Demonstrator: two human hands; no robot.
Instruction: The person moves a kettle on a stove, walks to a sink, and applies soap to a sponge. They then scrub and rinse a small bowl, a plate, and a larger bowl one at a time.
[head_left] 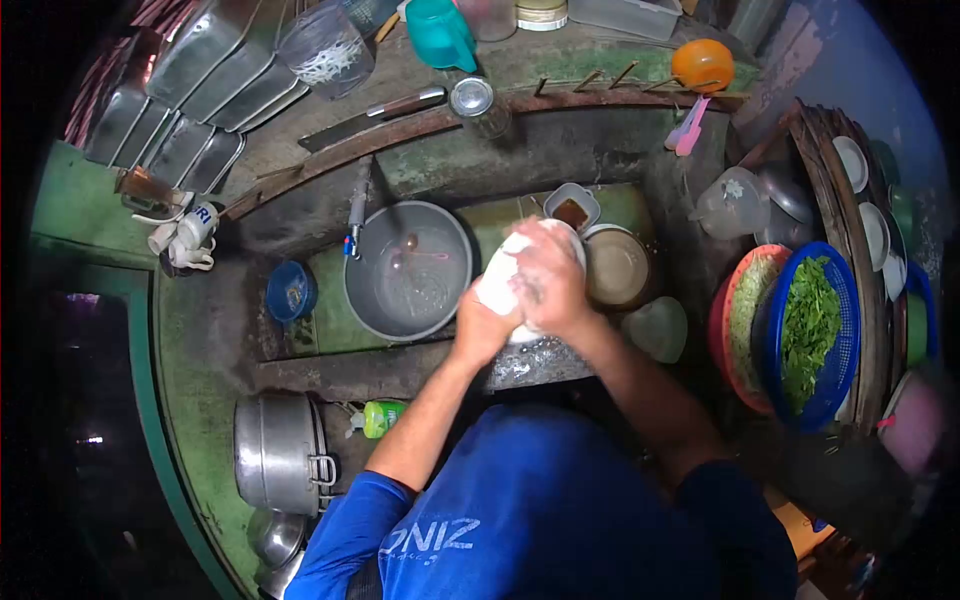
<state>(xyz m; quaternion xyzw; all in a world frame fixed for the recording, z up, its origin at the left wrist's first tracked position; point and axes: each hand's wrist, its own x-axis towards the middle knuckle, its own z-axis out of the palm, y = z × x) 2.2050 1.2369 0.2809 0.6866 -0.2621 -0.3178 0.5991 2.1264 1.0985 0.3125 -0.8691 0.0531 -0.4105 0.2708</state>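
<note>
A white plate [497, 288] is tilted up above the sink's front ledge. My left hand [487, 325] grips its lower left edge, closed around it. Across the plate's face lies my right hand [550, 280], blurred by motion; whether something sits under its fingers is hidden. Just right of the plate is a round beige bowl [617, 265], and behind it a small pale dish [572, 207] with brown contents. To the left stands a grey basin [410, 315] of water with a few small items in it. Wet suds [530, 365] cover the ledge below my hands.
A tap [355, 215] hangs over the basin's left rim, near a small blue bowl [291, 292]. A blue colander [845, 330] of green leaves stands at right. A knife [375, 117] and a glass jar [478, 105] rest on the back ledge. A steel pot [275, 455] is lower left.
</note>
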